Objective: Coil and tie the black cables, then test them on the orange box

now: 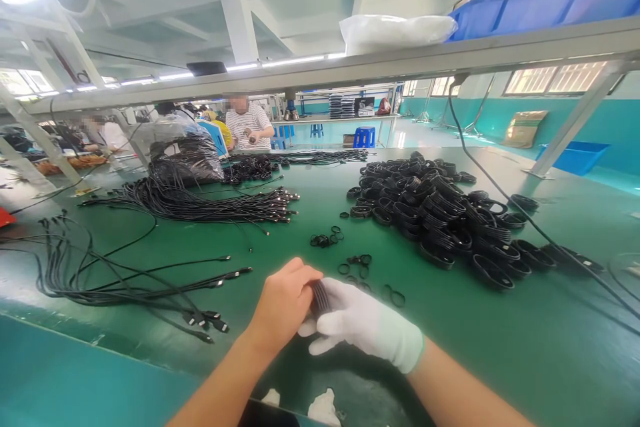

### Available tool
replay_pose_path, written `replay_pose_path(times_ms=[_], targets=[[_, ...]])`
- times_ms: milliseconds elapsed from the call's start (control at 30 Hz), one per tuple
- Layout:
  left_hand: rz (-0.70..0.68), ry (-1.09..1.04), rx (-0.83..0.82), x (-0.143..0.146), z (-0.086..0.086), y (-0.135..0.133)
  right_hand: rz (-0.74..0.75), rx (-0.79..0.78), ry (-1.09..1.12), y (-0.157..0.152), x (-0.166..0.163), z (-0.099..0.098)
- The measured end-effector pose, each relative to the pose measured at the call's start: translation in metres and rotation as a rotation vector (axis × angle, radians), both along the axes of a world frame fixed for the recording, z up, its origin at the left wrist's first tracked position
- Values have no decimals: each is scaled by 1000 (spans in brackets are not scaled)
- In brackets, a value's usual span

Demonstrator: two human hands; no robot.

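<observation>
Between my two hands is a coiled black cable (pixel 321 298), its loops stacked side by side. My bare left hand (pixel 287 303) is closed round the coil's left side. On the other side, my right hand (pixel 353 320), in a white glove, grips the same coil, with some lower fingers a little apart. Parts of the coil are hidden behind the fingers. Just beyond the hands, small black bands (pixel 357 260) lie scattered on the green tabletop (pixel 280 247). Loose straight cables (pixel 200 287) with plug ends lie left of my left hand.
A large heap of coiled cables (pixel 440 207) covers the right of the table. A bundle of straight cables (pixel 215 203) and a plastic bag (pixel 185 153) lie at the back left. A hanging cord (pixel 493 180) crosses the right side. Overhead runs a shelf beam (pixel 310 80); a person (pixel 247 123) is beyond.
</observation>
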State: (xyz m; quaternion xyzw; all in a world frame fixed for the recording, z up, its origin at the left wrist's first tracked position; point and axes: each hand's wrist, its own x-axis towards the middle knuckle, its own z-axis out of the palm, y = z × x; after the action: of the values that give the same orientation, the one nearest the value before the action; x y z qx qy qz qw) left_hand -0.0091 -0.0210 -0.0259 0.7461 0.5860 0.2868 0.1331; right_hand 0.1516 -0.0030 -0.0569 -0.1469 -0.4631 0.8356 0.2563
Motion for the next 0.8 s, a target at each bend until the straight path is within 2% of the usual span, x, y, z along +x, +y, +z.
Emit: replay_pose_path(times_ms=[133, 233, 333, 400, 500, 667, 800], targets=[[34, -20, -69, -3, 11, 1, 19, -56, 67, 1, -5, -5], [8, -61, -162, -12, 27, 6, 105, -197, 197, 6, -5, -9], [-128, -228, -314, -23, 39, 9, 186, -327, 266, 8, -2, -7], [-267, -357, -426, -28, 38, 11, 229, -358, 245, 9, -1, -6], [-348, -443, -495, -30, 27, 13, 229, -331, 164, 11, -1, -8], [-237, -491, -490, -34, 12, 14, -41, -185, 82, 16, 0, -11], [-197, -480, -440, -33, 11, 10, -101, -72, 79, 13, 1, -8]])
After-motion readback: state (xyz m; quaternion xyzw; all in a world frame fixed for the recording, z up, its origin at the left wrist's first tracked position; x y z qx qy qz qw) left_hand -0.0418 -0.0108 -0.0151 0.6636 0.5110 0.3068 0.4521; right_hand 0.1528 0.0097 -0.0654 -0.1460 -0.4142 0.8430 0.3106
